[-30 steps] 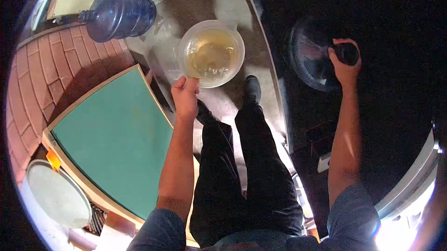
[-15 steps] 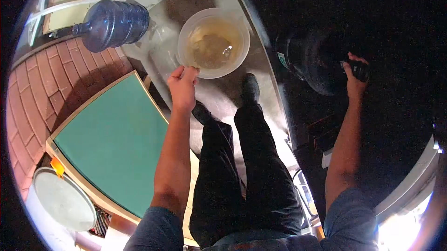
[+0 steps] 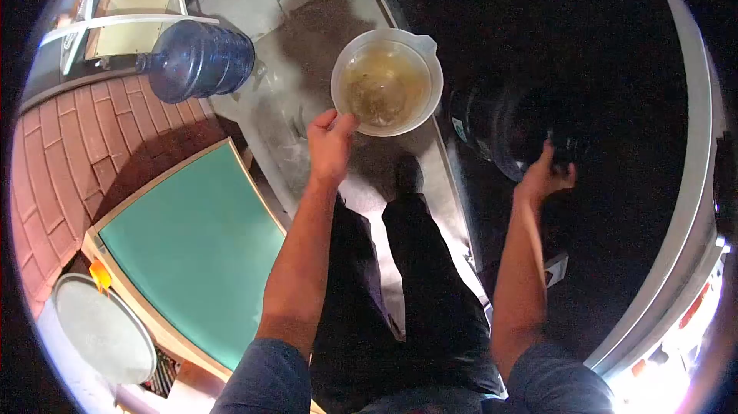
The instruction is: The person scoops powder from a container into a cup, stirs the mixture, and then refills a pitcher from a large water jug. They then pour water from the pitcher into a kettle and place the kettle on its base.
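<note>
A round, pale plastic bowl (image 3: 387, 83) with a spout at its upper right holds murky yellowish liquid. My left hand (image 3: 330, 145) grips the bowl's lower left rim between thumb and fingers. To the right, my right hand (image 3: 544, 176) has its fingers apart and nothing visible in it. Just above and left of that hand, a large dark water bottle (image 3: 500, 133) lies in deep shadow. Whether the hand touches the bottle is too dark to tell.
A blue water bottle (image 3: 201, 60) lies on its side at upper left, near a brick surface (image 3: 92, 145). A green wood-framed board (image 3: 196, 249) and a round grey lid (image 3: 104, 328) are at left. A curved pale edge (image 3: 696, 145) runs down the right.
The bowl and my left hand have moved right. My right hand has let go of the dark bottle's neck and come left and down, its fingers now spread.
</note>
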Tool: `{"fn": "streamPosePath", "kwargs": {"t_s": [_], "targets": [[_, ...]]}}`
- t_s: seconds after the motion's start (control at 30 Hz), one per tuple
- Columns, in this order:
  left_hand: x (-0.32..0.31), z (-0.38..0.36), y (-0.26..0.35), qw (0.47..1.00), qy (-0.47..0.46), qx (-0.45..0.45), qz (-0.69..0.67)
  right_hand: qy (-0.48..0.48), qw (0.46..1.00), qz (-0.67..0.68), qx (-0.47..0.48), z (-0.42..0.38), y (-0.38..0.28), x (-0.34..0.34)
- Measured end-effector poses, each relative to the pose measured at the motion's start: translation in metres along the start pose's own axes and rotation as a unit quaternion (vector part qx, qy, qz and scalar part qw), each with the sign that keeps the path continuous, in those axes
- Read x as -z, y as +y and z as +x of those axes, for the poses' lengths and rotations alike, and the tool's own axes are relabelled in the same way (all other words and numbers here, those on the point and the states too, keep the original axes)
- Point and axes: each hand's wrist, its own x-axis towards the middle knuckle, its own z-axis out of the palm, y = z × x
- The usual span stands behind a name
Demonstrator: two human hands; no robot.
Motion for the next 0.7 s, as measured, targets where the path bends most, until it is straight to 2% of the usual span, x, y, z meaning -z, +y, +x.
{"fn": "streamPosePath", "kwargs": {"t_s": [0.07, 0.13, 0.17, 0.2, 0.23, 0.3, 0.37, 0.4, 0.43, 0.47, 0.63, 0.7], "targets": [[-0.005, 0.012, 0.0, 1.0, -0.016, 0.007, -0.006, 0.045, 0.998, -0.017, -0.027, -0.021, 0.011, -0.013], [-0.011, 0.03, -0.002, 0.998, -0.048, 0.022, 0.022, -0.156, 0.984, -0.073, 0.046, -0.058, 0.005, -0.022], [-0.015, 0.04, -0.002, 0.998, -0.051, 0.021, 0.021, -0.269, 0.962, -0.017, 0.042, -0.077, -0.004, -0.034], [-0.022, 0.053, -0.003, 0.997, -0.078, -0.003, 0.028, -0.414, 0.908, -0.056, 0.021, -0.091, -0.021, -0.048], [-0.028, 0.063, -0.004, 0.994, -0.102, -0.024, 0.033, -0.467, 0.875, -0.127, -0.036, -0.107, -0.059, -0.064], [-0.048, 0.08, -0.003, 0.991, -0.116, -0.052, 0.028, -0.456, 0.876, -0.115, -0.103, -0.108, -0.063, -0.101], [-0.061, 0.107, -0.006, 0.988, -0.134, -0.076, 0.026, -0.444, 0.881, -0.146, -0.071, -0.105, -0.081, -0.123], [-0.066, 0.123, -0.009, 0.98, -0.163, -0.078, 0.078, -0.436, 0.878, -0.153, -0.123, -0.1, -0.08, -0.135], [-0.071, 0.137, -0.013, 0.97, -0.191, -0.08, 0.129, -0.433, 0.88, -0.153, -0.122, -0.094, -0.07, -0.145], [-0.08, 0.147, -0.016, 0.965, -0.18, -0.103, 0.163, -0.443, 0.878, -0.14, -0.114, -0.089, -0.06, -0.156], [-0.131, 0.195, -0.025, 0.961, -0.221, -0.118, 0.117, -0.436, 0.881, -0.097, -0.156, -0.044, -0.012, -0.186], [-0.147, 0.21, -0.033, 0.947, -0.245, -0.113, 0.172, -0.423, 0.892, -0.078, -0.141, -0.038, -0.005, -0.189]]}}
